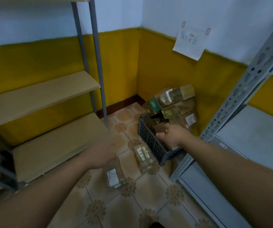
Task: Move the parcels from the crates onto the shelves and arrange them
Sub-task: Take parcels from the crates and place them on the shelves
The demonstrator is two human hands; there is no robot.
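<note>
Cardboard parcels (pixel 158 127) in dark mesh crate (pixel 148 140) on floor (pixel 132 203), at foot of grey rack (pixel 241 96) | right grip (pixel 170 134) released, fingers (pixel 165 130) spread over a crate parcel | left grip (pixel 106 153) blurred, cannot tell its state, above floor parcel (pixel 113 176) | stacked parcels (pixel 180 102) against yellow wall (pixel 165 71) | wooden shelves (pixel 42 94) left

There is one dark crate (pixel 150 142). Two parcels lie loose: near parcel (pixel 113 176), far parcel (pixel 142 155). One corner stack (pixel 176 102), too blurred to count. Two racks: left rack (pixel 42 91), right rack (pixel 247 76). One paper sheet (pixel 190 43).
</note>
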